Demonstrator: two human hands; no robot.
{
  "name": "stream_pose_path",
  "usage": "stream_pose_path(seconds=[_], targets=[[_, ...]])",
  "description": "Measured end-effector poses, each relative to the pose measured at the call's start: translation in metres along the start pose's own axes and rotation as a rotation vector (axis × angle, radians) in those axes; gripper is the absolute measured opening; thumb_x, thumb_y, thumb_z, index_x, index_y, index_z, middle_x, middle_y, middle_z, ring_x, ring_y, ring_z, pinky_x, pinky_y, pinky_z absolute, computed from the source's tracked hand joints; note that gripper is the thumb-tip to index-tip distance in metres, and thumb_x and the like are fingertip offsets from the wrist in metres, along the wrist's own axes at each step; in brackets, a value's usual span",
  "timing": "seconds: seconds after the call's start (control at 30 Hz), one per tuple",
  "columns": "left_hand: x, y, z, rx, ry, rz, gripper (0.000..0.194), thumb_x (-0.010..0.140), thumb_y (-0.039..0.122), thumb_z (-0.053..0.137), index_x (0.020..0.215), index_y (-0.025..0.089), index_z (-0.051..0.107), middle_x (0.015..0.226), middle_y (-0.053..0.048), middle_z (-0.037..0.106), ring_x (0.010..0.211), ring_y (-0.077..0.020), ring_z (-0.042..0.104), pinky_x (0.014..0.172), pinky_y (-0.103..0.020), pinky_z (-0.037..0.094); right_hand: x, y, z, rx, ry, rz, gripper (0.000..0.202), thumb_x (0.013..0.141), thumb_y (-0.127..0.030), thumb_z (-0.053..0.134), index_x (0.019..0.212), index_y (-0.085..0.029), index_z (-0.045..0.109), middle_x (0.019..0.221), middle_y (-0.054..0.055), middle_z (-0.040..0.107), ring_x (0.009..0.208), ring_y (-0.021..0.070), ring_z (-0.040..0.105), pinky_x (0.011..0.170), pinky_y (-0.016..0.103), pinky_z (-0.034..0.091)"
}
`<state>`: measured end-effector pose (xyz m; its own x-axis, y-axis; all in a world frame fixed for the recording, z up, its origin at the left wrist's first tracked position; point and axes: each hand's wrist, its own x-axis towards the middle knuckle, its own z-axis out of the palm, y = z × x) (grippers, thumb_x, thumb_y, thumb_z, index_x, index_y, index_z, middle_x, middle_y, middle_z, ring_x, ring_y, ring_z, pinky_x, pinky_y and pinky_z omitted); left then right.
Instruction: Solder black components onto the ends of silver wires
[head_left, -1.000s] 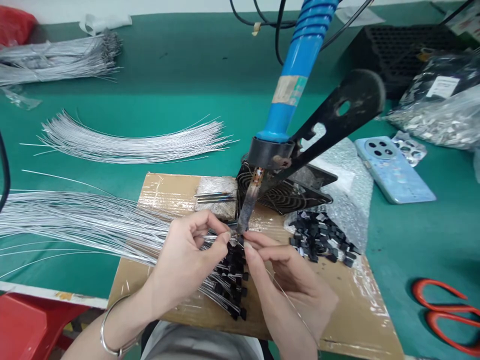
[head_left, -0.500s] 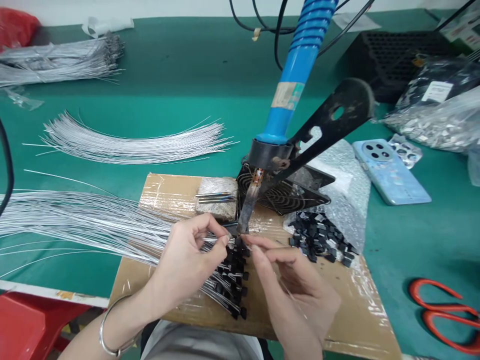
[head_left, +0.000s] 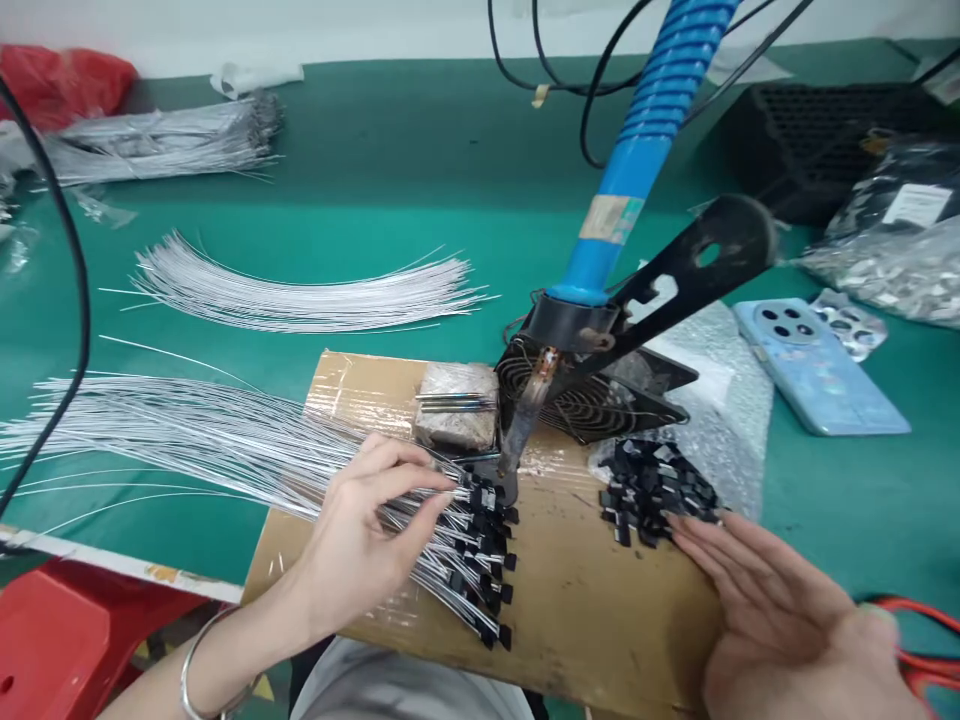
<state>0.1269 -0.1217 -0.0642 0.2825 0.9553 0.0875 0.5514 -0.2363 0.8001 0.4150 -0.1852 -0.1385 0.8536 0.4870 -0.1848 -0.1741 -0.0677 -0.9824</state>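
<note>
My left hand (head_left: 379, 515) is over a bundle of thin grey wires (head_left: 202, 430), thumb and index finger pinched at a wire near its black end piece. Several wire ends with black square pieces (head_left: 491, 560) lie fanned below those fingertips. My right hand (head_left: 795, 610) is at the right, fingers stretched out. Its fingertips touch the near edge of a pile of small black pieces (head_left: 652, 485), some with shiny metal faces. Between the hands, the tip of a blue-handled soldering iron (head_left: 517, 445) points down, held in a black bracket (head_left: 682, 280).
A brown cardboard sheet (head_left: 585, 610) lies under the work. Behind are a wrapped block with thin metal rods (head_left: 457, 405), a black fan grille (head_left: 577, 395) and another wire bundle (head_left: 315, 300). A blue phone (head_left: 821, 365) and red-handled scissors (head_left: 926, 660) are at the right.
My right hand has left the iron's tip and moved right to the black pieces, its fingers straightened. My left hand has drawn back from the tip over the wire ends. The view has shifted.
</note>
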Motion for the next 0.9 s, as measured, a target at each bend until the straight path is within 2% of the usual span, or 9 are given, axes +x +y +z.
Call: stream_pose_path(seconds=[0.07,0.17,0.23,0.37,0.43,0.57,0.63,0.77,0.9], targets=[[0.004,-0.007,-0.009,0.091,0.063,0.068,0.015,0.097,0.015,0.066,0.098,0.021,0.080,0.101,-0.007,0.077,0.098,-0.0218,0.068,0.088,-0.036,0.053,0.005,0.010,-0.006,-0.040,0.039,0.009,0.042,0.084,-0.055,0.057,0.068,-0.026,0.082,0.076,0.019,0.078,0.080,0.0400,0.075,0.105,0.069,0.045],[0.026,-0.027,-0.030,0.444,0.153,0.217,0.019,0.102,0.014,0.057,0.102,0.016,0.076,0.103,-0.011,0.077,0.096,-0.0235,0.067,0.090,-0.039,0.052,0.019,0.029,-0.022,-0.082,0.024,-0.039,0.050,0.087,-0.064,0.051,0.071,-0.029,0.082,0.079,0.019,0.080,0.089,0.0428,0.078,0.104,0.068,0.047],[0.051,-0.046,-0.045,0.683,0.101,0.267,0.025,0.105,0.013,0.050,0.109,0.011,0.074,0.111,-0.017,0.076,0.100,-0.0284,0.065,0.090,-0.043,0.051,0.028,0.039,-0.030,-0.090,-0.027,-0.071,0.045,0.082,-0.061,0.053,0.067,-0.030,0.081,0.071,0.019,0.078,0.073,0.0392,0.078,0.090,0.066,0.053],[0.109,-0.083,-0.060,0.786,0.007,0.270,0.027,0.101,0.005,0.046,0.110,0.007,0.072,0.115,-0.024,0.072,0.106,-0.0349,0.064,0.091,-0.049,0.048,0.029,0.042,-0.029,-0.087,-0.051,-0.102,0.041,0.076,-0.059,0.056,0.061,-0.030,0.080,0.066,0.019,0.076,0.058,0.0333,0.074,0.072,0.062,0.056],[0.131,-0.097,-0.060,0.800,-0.034,0.272,0.025,0.100,0.004,0.047,0.102,0.009,0.071,0.104,-0.019,0.072,0.100,-0.0308,0.066,0.091,-0.046,0.049,0.021,0.036,-0.023,-0.090,-0.024,-0.118,0.040,0.080,-0.058,0.060,0.061,-0.029,0.079,0.073,0.018,0.078,0.059,0.0314,0.074,0.073,0.060,0.058],[0.148,-0.111,-0.057,0.776,-0.059,0.264,0.017,0.102,0.030,0.066,0.102,0.013,0.070,0.102,-0.007,0.071,0.095,-0.0221,0.069,0.091,-0.043,0.056,0.011,0.030,-0.019,-0.055,-0.066,-0.144,0.034,0.082,-0.054,0.067,0.063,-0.029,0.078,0.077,0.015,0.078,0.060,0.0275,0.074,0.067,0.053,0.060],[0.148,-0.113,-0.058,0.740,-0.035,0.251,0.021,0.102,0.034,0.068,0.103,0.013,0.070,0.104,-0.006,0.072,0.096,-0.0218,0.070,0.092,-0.044,0.058,0.012,0.032,-0.020,-0.050,-0.105,-0.139,0.033,0.083,-0.054,0.068,0.065,-0.029,0.079,0.078,0.015,0.078,0.061,0.0265,0.075,0.065,0.049,0.060],[0.145,-0.112,-0.070,0.621,0.094,0.211,0.017,0.103,0.022,0.058,0.099,0.014,0.072,0.103,-0.011,0.076,0.100,-0.0253,0.071,0.097,-0.045,0.054,0.016,0.033,-0.022,-0.055,-0.123,-0.150,0.036,0.084,-0.055,0.069,0.065,-0.025,0.078,0.076,0.014,0.078,0.058,0.0243,0.074,0.061,0.044,0.061],[0.148,-0.110,-0.081,0.428,0.188,0.156,0.017,0.098,0.027,0.060,0.094,0.017,0.072,0.094,-0.010,0.080,0.087,-0.0228,0.073,0.083,-0.035,0.056,0.013,0.027,-0.018,-0.113,-0.159,-0.130,0.039,0.084,-0.054,0.068,0.069,-0.019,0.074,0.076,0.009,0.077,0.061,0.0233,0.073,0.064,0.042,0.062]])
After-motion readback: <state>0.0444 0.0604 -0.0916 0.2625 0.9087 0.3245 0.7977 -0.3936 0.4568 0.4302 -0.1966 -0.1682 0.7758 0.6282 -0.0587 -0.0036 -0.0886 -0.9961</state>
